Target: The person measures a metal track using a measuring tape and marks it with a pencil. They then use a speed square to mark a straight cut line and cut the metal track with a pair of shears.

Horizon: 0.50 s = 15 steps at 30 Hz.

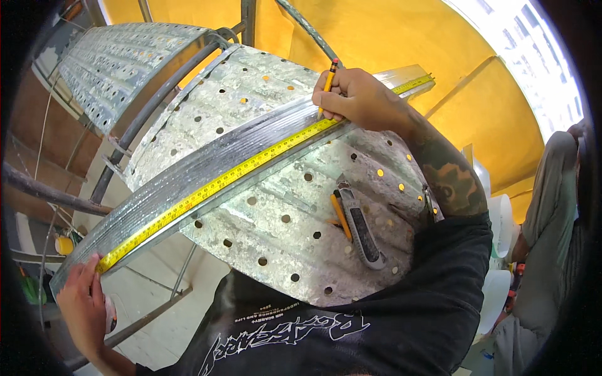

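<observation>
A long ribbed metal channel (188, 169) lies diagonally across a perforated, stained metal plank (282, 238), with a yellow tape measure (226, 178) stretched along it. My right hand (354, 97) grips a yellow pencil (327, 84), its tip down beside the tape. My left hand (84, 294) is closed at the channel's lower left end, holding the tape; the tape's case (110, 313) shows partly behind it. A grey utility knife (367, 241) and a second orange-yellow pencil-like item (340, 216) lie on the plank below the tape.
A second perforated plank (128, 56) and grey scaffold tubes (53, 191) stand at left and behind. A yellow surface (476, 94) fills the back. At right are white buckets (498, 225) and another person's grey trouser leg (545, 207).
</observation>
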Motion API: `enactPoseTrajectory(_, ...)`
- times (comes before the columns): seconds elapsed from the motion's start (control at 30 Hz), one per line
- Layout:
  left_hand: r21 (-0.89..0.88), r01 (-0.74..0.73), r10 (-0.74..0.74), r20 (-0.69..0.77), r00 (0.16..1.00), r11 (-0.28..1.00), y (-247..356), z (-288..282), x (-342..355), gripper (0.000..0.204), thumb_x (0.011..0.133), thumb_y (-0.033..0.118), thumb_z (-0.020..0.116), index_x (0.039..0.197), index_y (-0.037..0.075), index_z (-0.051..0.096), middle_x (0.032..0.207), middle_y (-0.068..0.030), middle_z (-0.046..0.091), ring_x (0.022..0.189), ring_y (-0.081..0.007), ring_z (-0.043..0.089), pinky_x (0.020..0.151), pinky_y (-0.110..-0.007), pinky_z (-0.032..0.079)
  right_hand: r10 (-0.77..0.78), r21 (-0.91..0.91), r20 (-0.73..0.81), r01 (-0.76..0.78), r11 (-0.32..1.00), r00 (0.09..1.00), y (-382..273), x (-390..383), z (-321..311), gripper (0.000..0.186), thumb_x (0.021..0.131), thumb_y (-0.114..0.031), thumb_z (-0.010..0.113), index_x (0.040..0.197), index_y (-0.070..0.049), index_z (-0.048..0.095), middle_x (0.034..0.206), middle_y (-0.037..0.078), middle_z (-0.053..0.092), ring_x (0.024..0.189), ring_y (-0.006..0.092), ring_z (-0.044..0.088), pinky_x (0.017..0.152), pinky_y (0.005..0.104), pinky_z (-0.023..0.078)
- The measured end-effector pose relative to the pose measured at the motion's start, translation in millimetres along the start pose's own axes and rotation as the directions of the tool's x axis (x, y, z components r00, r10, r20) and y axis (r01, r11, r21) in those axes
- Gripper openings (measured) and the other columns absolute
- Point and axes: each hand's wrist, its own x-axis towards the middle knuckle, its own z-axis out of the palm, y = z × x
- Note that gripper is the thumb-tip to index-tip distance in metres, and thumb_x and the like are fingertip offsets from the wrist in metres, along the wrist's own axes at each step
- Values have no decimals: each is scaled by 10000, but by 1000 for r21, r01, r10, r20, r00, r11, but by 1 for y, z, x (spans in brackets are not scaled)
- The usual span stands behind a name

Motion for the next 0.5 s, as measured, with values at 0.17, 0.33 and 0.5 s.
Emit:
enactPoseTrajectory(0.17, -17, -18, 18, 17, 1000, 1000, 1, -2, 1, 329, 960, 67, 627, 1275, 117, 712, 1029, -159, 682, 846, -383, 680, 706, -478, 511, -7, -22, -3, 7, 1000, 1000, 1, 2, 0, 303, 1002, -295, 614, 898, -14, 656, 714, 17, 647, 646, 108, 587, 634, 293, 464)
enactPoseTrajectory(0.33, -34, 0, 2, 69, 998, 999, 1, -2, 3, 333, 949, 37, 622, 1267, 87, 706, 1038, -176, 683, 872, -378, 680, 721, -474, 510, -34, -61, -3, 34, 998, 999, 3, 1, 0, 316, 1001, -295, 603, 919, 5, 665, 718, 57, 657, 658, 156, 613, 649, 319, 480)
enactPoseTrajectory(0.5, -54, -19, 22, 55, 998, 998, -1, -2, 3, 345, 938, 16, 621, 1269, 74, 701, 1047, -174, 687, 884, -376, 681, 729, -472, 512, -69, -62, -10, 69, 996, 998, 4, 0, 0, 327, 999, -302, 612, 955, 13, 686, 740, 82, 676, 686, 177, 645, 674, 339, 499)
